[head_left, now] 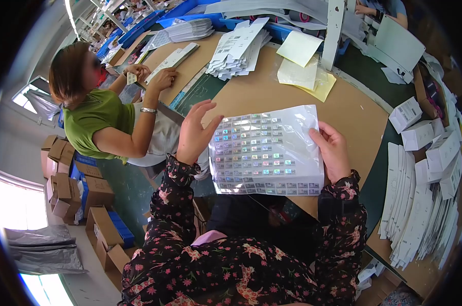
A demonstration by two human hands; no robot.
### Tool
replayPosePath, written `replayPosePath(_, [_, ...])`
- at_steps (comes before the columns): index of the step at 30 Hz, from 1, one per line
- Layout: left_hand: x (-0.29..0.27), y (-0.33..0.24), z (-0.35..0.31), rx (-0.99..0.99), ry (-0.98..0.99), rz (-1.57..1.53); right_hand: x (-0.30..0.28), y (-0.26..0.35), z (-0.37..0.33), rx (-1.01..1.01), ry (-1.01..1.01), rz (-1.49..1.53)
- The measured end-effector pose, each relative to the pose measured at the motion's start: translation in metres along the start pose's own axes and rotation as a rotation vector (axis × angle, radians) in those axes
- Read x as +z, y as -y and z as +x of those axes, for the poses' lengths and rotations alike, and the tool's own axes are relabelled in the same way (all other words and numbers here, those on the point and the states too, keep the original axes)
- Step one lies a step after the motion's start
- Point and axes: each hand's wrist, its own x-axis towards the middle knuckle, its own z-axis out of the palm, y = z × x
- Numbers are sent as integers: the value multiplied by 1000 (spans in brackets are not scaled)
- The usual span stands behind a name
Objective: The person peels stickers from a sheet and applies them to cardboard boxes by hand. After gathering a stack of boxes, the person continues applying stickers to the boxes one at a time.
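A white sheet of small shiny holographic stickers (261, 153) is held up in front of me, above the table's near edge. Rows of stickers cover its left side and lower part, while the upper right is plain and glossy. My right hand (334, 150) pinches its right edge between thumb and fingers. At the upper left corner is my left hand (194, 133), its fingers stretched and apart, the thumb close beside the sheet. Whether that thumb touches the sheet I cannot tell.
Flat white printed cartons (238, 48) lie stacked at the back, beside yellow paper sheets (305, 74). A co-worker in a green top (101, 120) handles cartons at the left. Small white boxes (407, 115) and flat cartons (402, 204) fill the right. A white post (334, 35) rises behind the table.
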Motion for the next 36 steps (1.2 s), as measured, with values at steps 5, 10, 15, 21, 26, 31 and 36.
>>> replayPosePath(5, [8,-5,5,-23,97,-32,-1,-2,0,16,-9,4])
replayPosePath(10, [9,-2,13,-2,136,19,0,0,-3,25,1,-1])
replayPosePath(15, [11,6,2,-4,48,-10,-2,4,-1,29,15,68])
replayPosePath(21, [13,13,-42,-283,-125,-191,-5,15,0,59,6,245])
replayPosePath(26, [14,24,-64,-486,-89,-448,-14,12,2,35,24,385])
replayPosePath(31, [13,23,-73,-433,-36,-530,-18,10,4,11,33,448])
replayPosePath(36, [16,-4,-52,-248,-79,-632,-21,13,-3,-42,82,499])
